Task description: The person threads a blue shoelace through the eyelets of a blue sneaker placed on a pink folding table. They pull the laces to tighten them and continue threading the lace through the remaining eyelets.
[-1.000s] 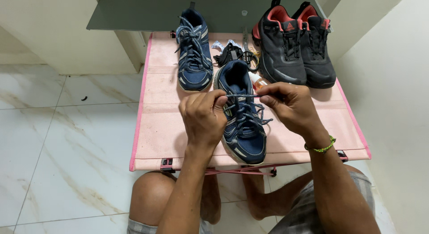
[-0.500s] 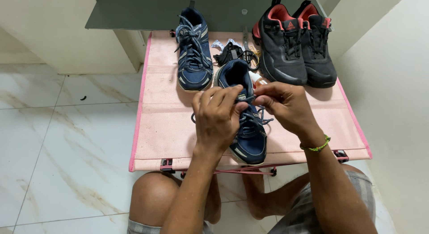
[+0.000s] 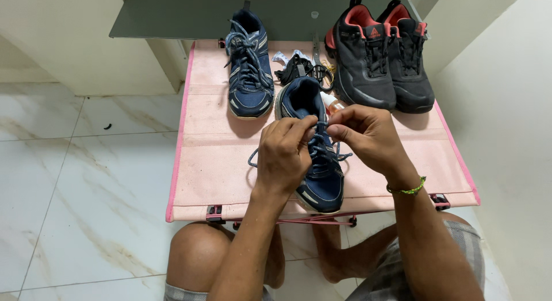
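A navy blue sports shoe lies on a small pink folding table, its toe pointing toward me. My left hand and my right hand meet over its tongue, each pinching the blue shoelace near the top eyelets. A loose loop of lace hangs out to the left of my left hand. A green beaded band circles my right wrist. The matching navy shoe stands laced at the table's back left.
A pair of black shoes with coral lining sits at the back right. Small dark items and a little bottle lie between the shoes. White marble floor spreads left; a white wall rises right. My knees are under the table.
My hands have closed in over the shoe's upper eyelets, from holding the lace stretched apart to pinching it close together. The shoe has stayed in place.
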